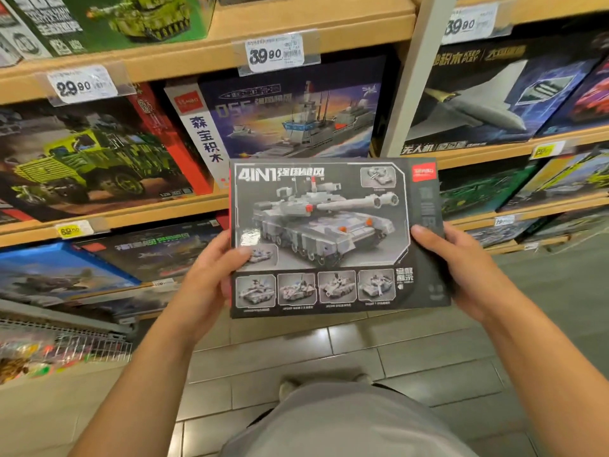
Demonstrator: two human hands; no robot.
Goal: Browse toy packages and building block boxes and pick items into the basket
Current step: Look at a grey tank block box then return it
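While we stand before the shelves (211, 51), our left hand (211, 275) and right hand (451, 262) grip the side edges of a grey tank box (333, 235), thumbs on its front, forearms reaching up from near. We hold the box upright, well above the tiled floor (362, 351). Its front reads "4IN1". On the far shelf behind it stands a warship box (290, 110) marked "055", under a price tag (275, 54) reading "39.80"; a tag further left (82, 85) reads "29.80".
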